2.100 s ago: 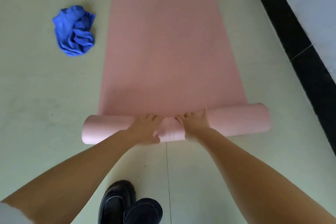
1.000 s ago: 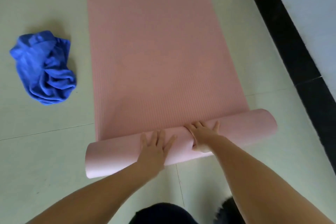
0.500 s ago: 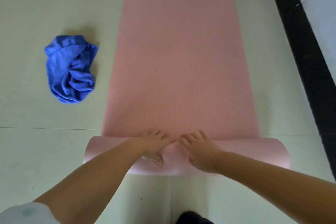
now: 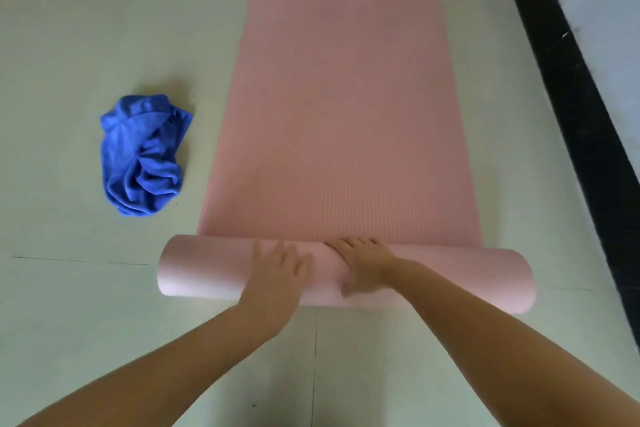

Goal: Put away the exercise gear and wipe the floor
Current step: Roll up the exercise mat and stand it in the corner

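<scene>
Floor (image 4: 69, 288), half-rolled mat (image 4: 346, 114), flat hands (image 4: 277, 274)

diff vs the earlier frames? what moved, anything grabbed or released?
The rolled end of the pink foam exercise mat has been pushed further along, towards the mat's far end, and looks thicker. The left hand and right hand stay pressed on the roll near its middle; nothing was taken hold of or let go. The crumpled blue cloth lies untouched on the pale floor, left of the mat.
</scene>
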{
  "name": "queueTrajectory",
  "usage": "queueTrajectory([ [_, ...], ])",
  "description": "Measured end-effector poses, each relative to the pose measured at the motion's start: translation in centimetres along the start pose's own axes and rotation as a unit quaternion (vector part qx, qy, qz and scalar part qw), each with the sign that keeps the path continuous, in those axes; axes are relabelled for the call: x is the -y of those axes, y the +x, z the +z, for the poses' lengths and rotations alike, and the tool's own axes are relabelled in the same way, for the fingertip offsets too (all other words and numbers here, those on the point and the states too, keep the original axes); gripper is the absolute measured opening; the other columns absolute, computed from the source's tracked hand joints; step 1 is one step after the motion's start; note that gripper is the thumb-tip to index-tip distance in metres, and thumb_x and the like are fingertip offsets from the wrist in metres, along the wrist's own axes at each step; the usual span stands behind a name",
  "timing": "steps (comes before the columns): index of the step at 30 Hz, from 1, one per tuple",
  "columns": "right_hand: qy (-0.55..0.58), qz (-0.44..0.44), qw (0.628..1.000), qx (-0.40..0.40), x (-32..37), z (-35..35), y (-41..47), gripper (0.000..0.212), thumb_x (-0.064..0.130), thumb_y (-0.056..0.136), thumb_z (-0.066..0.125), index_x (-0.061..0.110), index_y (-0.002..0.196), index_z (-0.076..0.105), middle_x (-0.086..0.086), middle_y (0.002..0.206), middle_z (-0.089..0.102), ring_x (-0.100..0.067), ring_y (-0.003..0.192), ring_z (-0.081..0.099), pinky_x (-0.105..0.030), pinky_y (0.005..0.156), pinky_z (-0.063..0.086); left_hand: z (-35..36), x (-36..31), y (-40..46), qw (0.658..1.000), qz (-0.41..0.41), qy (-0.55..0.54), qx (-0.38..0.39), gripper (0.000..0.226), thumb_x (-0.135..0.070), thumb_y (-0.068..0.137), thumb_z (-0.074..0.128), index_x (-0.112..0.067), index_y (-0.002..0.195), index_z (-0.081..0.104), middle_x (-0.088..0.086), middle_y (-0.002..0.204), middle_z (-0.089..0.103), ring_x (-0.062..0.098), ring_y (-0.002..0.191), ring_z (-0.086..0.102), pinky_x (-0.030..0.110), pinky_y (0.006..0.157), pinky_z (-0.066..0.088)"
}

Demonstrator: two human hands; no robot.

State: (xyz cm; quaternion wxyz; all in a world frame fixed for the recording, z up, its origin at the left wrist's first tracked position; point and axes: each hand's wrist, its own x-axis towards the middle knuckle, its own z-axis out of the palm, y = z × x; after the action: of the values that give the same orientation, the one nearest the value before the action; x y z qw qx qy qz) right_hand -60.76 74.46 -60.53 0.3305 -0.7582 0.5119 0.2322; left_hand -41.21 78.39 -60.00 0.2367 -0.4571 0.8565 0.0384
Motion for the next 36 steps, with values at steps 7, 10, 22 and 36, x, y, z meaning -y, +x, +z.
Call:
queueTrajectory([
  [7, -0.057, 0.021, 0.968, -0.242, 0.9, 3.0, -2.6, 0.081, 0.03, 0.068, 0.075, 0.016, 0.141, 0.043, -0.011, 0.149, 0.038, -0.025, 0.141, 0.028, -0.062, 0.11, 0.014, -1.8, -0.5, 3.4, 0.983, -0.097, -0.114, 0.102, 0.082, -0.018, 0.098, 0.046, -0.035, 0.148, -0.016, 0.012, 0.159, -0.015, 0.037, 0.146, -0.006, 0.067, 0.107, 0.014],
  [10, -0.12, -0.009, 0.973, -0.198, -0.6, 6.4, -3.9, 0.096, 0.064, 0.067, 0.059, 0.013, 0.144, 0.033, -0.013, 0.151, 0.034, -0.029, 0.142, 0.02, -0.07, 0.105, 0.02, -4.1, 1.1, 6.3, 0.98, -0.102, -0.106, 0.137, 0.09, -0.016, 0.094, 0.054, -0.037, 0.148, -0.014, 0.01, 0.159, -0.011, 0.036, 0.146, -0.005, 0.07, 0.108, 0.009],
  [22, 0.031, 0.05, 0.998, 0.026, -4.9, -11.1, 4.5, 0.093, 0.029, 0.083, 0.071, 0.022, 0.152, 0.009, -0.008, 0.154, 0.023, -0.03, 0.141, 0.026, -0.055, 0.11, 0.028, -6.4, 5.8, 9.3, 0.974, -0.06, -0.115, 0.184, 0.113, -0.048, 0.082, 0.066, -0.028, 0.146, -0.024, 0.015, 0.155, -0.025, 0.045, 0.142, -0.014, 0.07, 0.108, 0.011],
  [36, -0.043, 0.108, 0.986, -0.119, -0.2, -7.4, 5.6, 0.086, 0.009, 0.09, 0.043, 0.023, 0.149, -0.019, -0.014, 0.153, -0.03, -0.032, 0.13, -0.04, -0.074, 0.103, -0.008, -4.3, 6.6, 14.8, 0.982, -0.081, -0.098, 0.141, 0.099, -0.018, 0.089, 0.06, -0.028, 0.149, -0.018, 0.018, 0.157, -0.008, 0.045, 0.143, -0.005, 0.073, 0.105, 0.005],
])
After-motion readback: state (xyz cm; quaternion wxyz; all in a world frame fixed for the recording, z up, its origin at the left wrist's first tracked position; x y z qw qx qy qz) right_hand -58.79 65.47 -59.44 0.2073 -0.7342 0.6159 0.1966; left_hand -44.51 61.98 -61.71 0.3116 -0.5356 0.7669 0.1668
